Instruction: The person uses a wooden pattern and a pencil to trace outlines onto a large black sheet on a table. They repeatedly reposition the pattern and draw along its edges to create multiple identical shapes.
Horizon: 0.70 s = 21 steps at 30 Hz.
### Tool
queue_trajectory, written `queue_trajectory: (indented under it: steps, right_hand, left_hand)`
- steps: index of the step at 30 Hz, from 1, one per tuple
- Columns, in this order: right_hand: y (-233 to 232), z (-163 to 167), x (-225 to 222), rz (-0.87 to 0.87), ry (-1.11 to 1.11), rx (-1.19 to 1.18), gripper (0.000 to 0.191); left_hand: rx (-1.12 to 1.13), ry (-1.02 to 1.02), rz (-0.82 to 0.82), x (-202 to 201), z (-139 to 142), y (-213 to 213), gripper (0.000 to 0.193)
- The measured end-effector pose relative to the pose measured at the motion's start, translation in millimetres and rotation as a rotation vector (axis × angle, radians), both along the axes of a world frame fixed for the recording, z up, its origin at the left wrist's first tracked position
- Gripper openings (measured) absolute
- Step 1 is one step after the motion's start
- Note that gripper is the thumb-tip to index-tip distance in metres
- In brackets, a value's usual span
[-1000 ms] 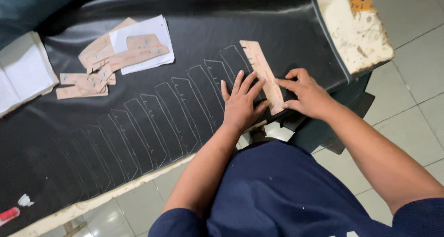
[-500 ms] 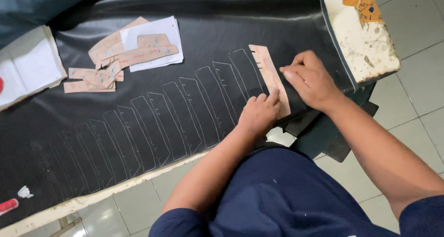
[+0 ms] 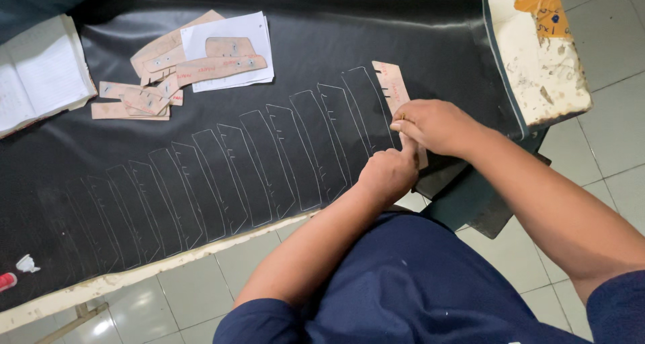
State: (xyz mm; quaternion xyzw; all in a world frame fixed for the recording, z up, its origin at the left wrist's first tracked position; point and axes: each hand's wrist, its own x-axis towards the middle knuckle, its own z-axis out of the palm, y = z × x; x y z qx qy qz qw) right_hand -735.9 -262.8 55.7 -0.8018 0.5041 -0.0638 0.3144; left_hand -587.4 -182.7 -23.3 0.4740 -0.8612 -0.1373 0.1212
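Marking out, by the look of it: tracing round 1 tan card template (image 3: 392,89) laid on the black sheet (image 3: 403,35), at the right end of a long row of pale traced outlines (image 3: 269,156). Lies slanted like its neighbours, upper end free and in view, lower end hidden under the 2 hands.

Pinning that lower end with the left hand (image 3: 388,175), curled into a loose fist, knuckles up, grasping nothing that shows. Working just above it with the right hand (image 3: 433,123), fingers bunched tight at the template's right edge and touching the left hand (bunched as if around a marking tool, though cannot tell: too small and covered by the fingers).

Judged from that, late in this outline, near the bottom of the right edge. Calls next for steady downward pressure so the card does not creep, and for a clean run round the lower corner close to the table's front edge.

Against 0.5 s ago: left hand then flatter on the card's foot, fingers spread, now balled up; right hand then higher along the right edge, now lower and against the left. Template itself seemingly unshifted.

Elsewhere, untouched and well apart: a pile of spare card patterns (image 3: 151,95) on white paper (image 3: 235,35), an open notebook (image 3: 37,72), the worn table corner (image 3: 537,82).
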Motion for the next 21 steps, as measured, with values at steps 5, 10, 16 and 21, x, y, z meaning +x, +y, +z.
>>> queue_trajectory:
  steps: [5,10,16,21]
  right_hand:
    - [-10.9,-7.0,7.1,0.026,0.0,-0.184,0.025]
    - [-35.1,-14.3,9.8,-0.047,-0.141,-0.362,0.021]
    - [-40.5,-15.7,10.7,-0.065,-0.09,-0.342,0.02]
    - [-50.7,-15.3,18.8,-0.086,-0.153,-0.329,0.019]
  left_hand:
    - [-0.076,-0.127,-0.168,9.7,19.1,-6.3,0.028]
    - [-0.186,-0.115,-0.16,18.9,38.1,-13.5,0.034]
    - [-0.083,-0.103,-0.158,22.1,43.6,-21.2,0.031]
    - [-0.044,-0.104,-0.159,26.8,46.3,-25.6,0.028]
